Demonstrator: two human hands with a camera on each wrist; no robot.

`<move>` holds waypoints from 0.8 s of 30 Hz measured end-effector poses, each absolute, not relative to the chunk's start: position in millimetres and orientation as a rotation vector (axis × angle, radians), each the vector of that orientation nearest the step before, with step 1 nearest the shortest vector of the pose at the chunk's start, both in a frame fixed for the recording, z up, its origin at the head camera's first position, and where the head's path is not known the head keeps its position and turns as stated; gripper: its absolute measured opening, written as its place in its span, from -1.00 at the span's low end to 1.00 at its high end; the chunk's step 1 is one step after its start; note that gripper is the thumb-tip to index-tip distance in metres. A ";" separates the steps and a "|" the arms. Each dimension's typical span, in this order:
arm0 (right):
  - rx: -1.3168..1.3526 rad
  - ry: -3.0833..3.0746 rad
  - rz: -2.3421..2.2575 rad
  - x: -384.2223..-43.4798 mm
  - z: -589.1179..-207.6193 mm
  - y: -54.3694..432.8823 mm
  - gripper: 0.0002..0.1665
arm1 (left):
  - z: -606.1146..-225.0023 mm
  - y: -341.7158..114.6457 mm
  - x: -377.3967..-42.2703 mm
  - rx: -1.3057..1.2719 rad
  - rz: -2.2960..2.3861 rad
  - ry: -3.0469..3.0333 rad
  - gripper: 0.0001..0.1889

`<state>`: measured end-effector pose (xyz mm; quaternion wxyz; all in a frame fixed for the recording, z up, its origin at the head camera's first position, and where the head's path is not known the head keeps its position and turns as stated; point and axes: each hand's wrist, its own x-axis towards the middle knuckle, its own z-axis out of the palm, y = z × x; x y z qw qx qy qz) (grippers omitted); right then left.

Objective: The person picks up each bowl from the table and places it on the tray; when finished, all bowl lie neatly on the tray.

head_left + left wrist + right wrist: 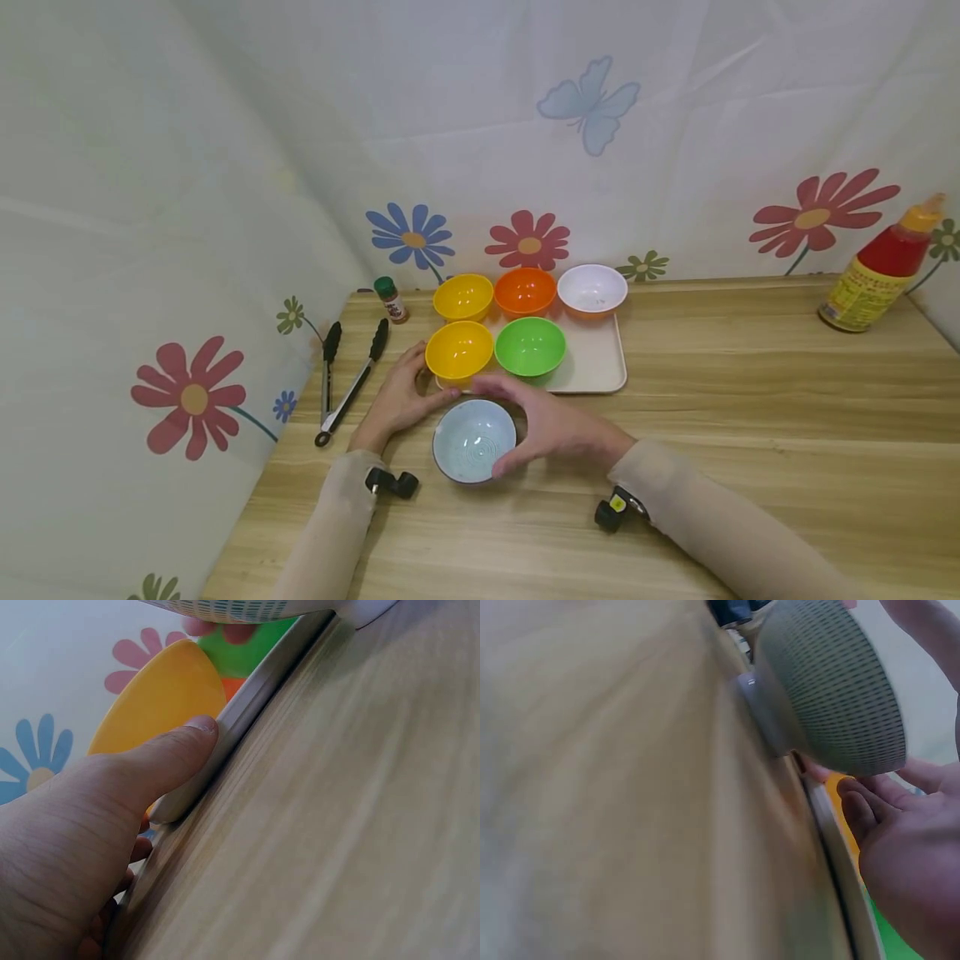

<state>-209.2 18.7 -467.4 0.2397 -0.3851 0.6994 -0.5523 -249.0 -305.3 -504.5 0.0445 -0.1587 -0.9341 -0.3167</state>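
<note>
A pale blue bowl (pixel 475 442) stands on the table in front of the tray (pixel 600 379). My right hand (pixel 551 423) holds it from the right, thumb at the near rim and fingers behind the far side. The right wrist view shows its patterned outside (pixel 832 690) and the curled fingers beside it. My left hand (pixel 401 396) grips the tray's near left corner. In the left wrist view, the thumb (pixel 176 754) lies against the tray's front edge and the other fingers are partly hidden. A yellow bowl (pixel 459 352) sits just beyond it.
Also on the tray are a green bowl (pixel 530 347), another yellow bowl (pixel 463 298), an orange bowl (pixel 525 292) and a white-lined bowl (pixel 592 290). Tongs (pixel 348 400) lie spread at left, near a green-capped jar (pixel 392 300). A red sauce bottle (pixel 877 271) stands far right.
</note>
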 end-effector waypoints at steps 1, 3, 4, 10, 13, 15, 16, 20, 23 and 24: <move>-1.050 1.913 -1.500 -208.8 -469.5 18.3 0.43 | -504.3 -305.3 -248.8 -0.485 -0.964 -2.855 -0.12; -1.053 1.901 -1.488 -208.1 -473.2 17.8 0.45 | -504.1 -304.9 -248.5 -0.485 -0.958 -2.856 -0.11; -1.056 1.895 -1.481 -208.0 -474.9 17.7 0.45 | -503.8 -304.8 -248.4 -0.483 -0.958 -2.856 -0.11; -1.067 1.820 -1.488 -210.7 -482.4 17.7 0.44 | -504.7 -305.0 -248.6 -0.469 -0.951 -2.865 -0.11; -1.076 1.796 -1.495 -212.2 -484.6 18.2 0.44 | -504.6 -305.2 -248.6 -0.456 -0.948 -2.879 -0.10; -1.082 1.791 -1.497 -212.7 -485.6 18.2 0.43 | -504.2 -305.4 -248.2 -0.453 -0.950 -2.882 -0.09; -1.082 1.790 -1.499 -212.7 -485.8 18.3 0.43 | -503.9 -305.5 -248.0 -0.450 -0.955 -2.882 -0.09; -1.082 1.797 -1.494 -212.6 -486.3 18.2 0.41 | -503.3 -305.1 -247.6 -0.442 -0.957 -2.884 -0.09; -1.078 1.807 -1.493 -212.4 -486.2 18.5 0.39 | -502.7 -304.7 -247.3 -0.435 -0.954 -2.888 -0.08; -1.078 1.807 -1.494 -212.4 -486.1 18.7 0.39 | -502.5 -304.5 -247.2 -0.431 -0.954 -2.890 -0.07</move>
